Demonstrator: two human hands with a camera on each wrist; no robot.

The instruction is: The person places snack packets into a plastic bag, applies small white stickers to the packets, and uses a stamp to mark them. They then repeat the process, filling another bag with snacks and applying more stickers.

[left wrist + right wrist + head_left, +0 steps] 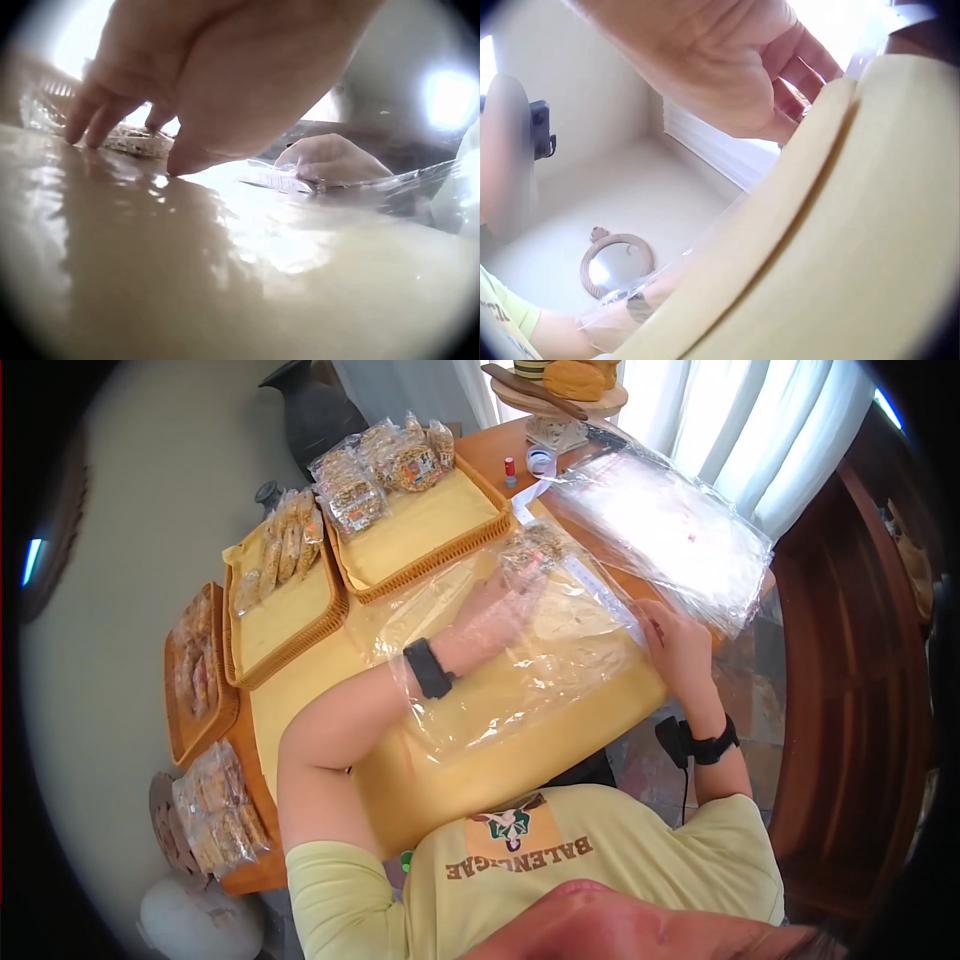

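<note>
A large clear plastic bag (pixel 470 700) lies over the yellow cloth. The left hand (pixel 495 610) shows through its film, fingers extended at a wrapped grainy snack (pixel 540 548). In the left wrist view, the left hand (pixel 225 82) arches with its fingertips down beside the snack (pixel 135 144). At the bag's right edge, the right hand (pixel 680 645) pinches the film by the end of a white printed strip (pixel 600 595). The right wrist view shows the right hand (pixel 735 67) with bent fingers at the table edge; what they pinch is mostly hidden there.
Wicker baskets (pixel 430 570) with wrapped snacks line the table's far left side. More packets (pixel 218 810) lie at the left corner. Glossy clear bags (pixel 670 530) cover the back right, near a tape roll (pixel 541 460) and a small red-topped bottle (pixel 510 470).
</note>
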